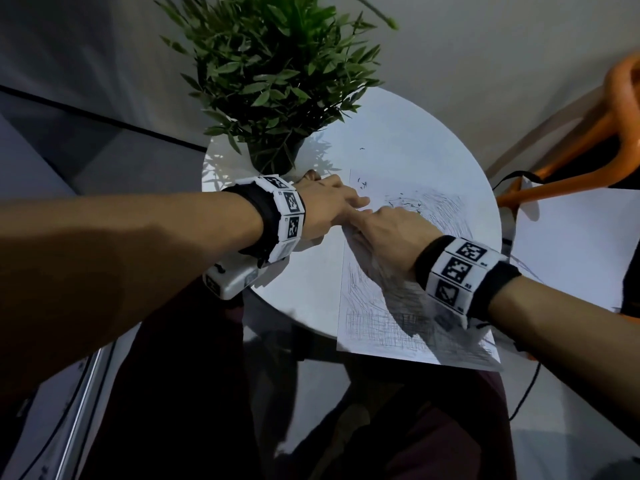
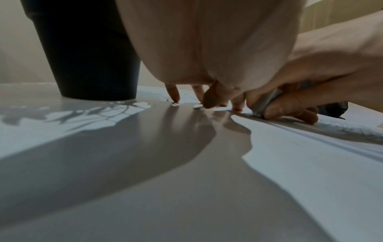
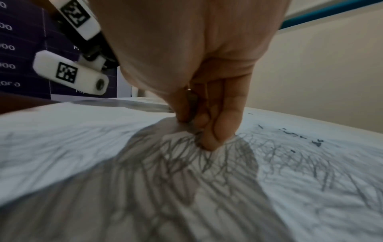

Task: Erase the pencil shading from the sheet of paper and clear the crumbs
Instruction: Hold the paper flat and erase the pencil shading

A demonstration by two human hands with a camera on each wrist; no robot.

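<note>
Covering the paper (image 1: 398, 327): grey pencil shading (image 3: 207, 172), dark crumbs (image 1: 403, 200).

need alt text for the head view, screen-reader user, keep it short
A person's right hand presses an eraser, hidden under the fingers, onto a pencil-shaded sheet of paper on a round white table, while the left hand steadies the sheet's far left edge. Dark eraser crumbs lie just beyond the hands, and a potted plant stands behind them.

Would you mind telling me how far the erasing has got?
Early on. Only crumbs near the shading's far end suggest rubbing. Right hand grips the eraser on the sheet; left hand presses beside it. Dense shading and all crumbs remain.
</note>
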